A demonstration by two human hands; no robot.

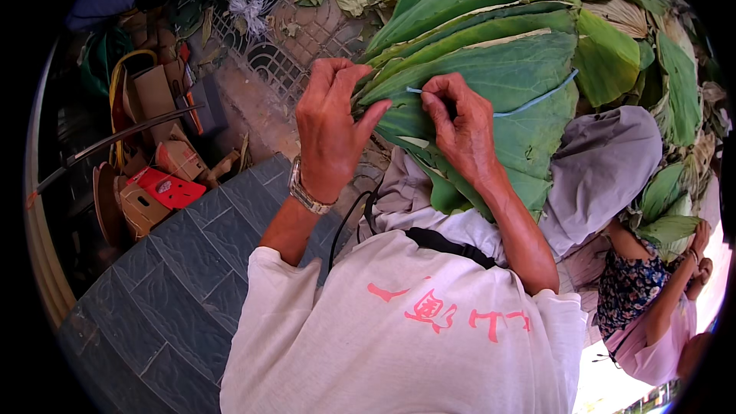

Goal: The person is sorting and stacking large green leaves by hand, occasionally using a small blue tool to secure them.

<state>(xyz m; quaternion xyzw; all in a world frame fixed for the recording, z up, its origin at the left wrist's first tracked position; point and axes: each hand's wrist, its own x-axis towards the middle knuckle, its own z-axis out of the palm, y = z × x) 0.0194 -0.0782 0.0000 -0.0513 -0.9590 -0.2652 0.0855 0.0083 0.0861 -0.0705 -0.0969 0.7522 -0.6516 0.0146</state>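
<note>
A thick stack of folded green lotus leaves (483, 75) rests across my lap, fanned wide toward the upper right. Its narrow gathered end sits between the thumb and fingers of my left hand (336, 126), which wears a metal-banded watch (307, 192). Thumb and forefinger of my right hand (463, 126) pinch a light blue string (535, 103) over the top leaf. A short tip of string sticks out left of the pinch, and the longer part runs right to the leaf's edge. Some leaf edges are dry and pale.
Loose and dried leaves (678, 86) heap up at the right, where another person (650, 299) holds a folded leaf. Cardboard boxes (144, 207) and a long thin strip (132, 132) lie left, beside a dark tiled surface (167, 287). White string (248, 13) lies on the paving (287, 63).
</note>
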